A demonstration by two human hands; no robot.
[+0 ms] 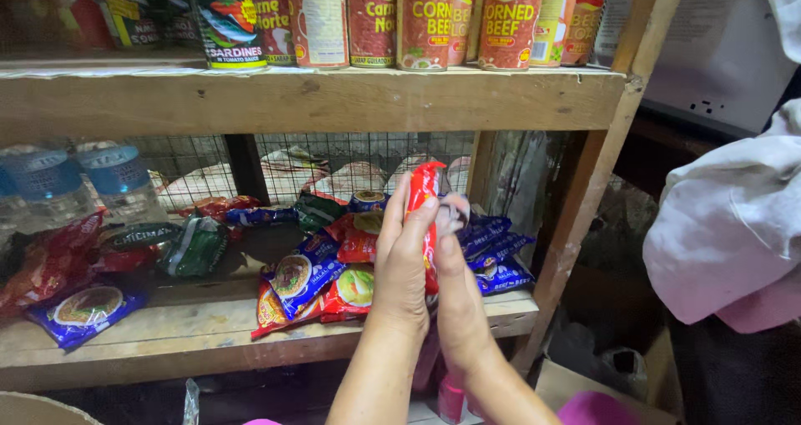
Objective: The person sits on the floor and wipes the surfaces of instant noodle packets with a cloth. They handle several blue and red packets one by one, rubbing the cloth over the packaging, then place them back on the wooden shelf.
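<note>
Where packets litter it, wooden shelf (209, 329) fronts wire mesh (350, 154)

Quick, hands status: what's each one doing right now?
Left hand: closed on the red packet, held upright before the lower shelf.
Right hand: on the same red packet, fingers blurred; grip cannot be told.

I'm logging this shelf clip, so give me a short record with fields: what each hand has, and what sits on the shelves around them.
left hand: left hand grips the red packet, held upright
right hand: right hand pressed against the same red packet from the other side
lower shelf: wooden shelf with a heap of blue and red noodle packets; green packets further left
far left: water bottles
upper shelf: row of tin cans
right edge: pale cloth
</note>
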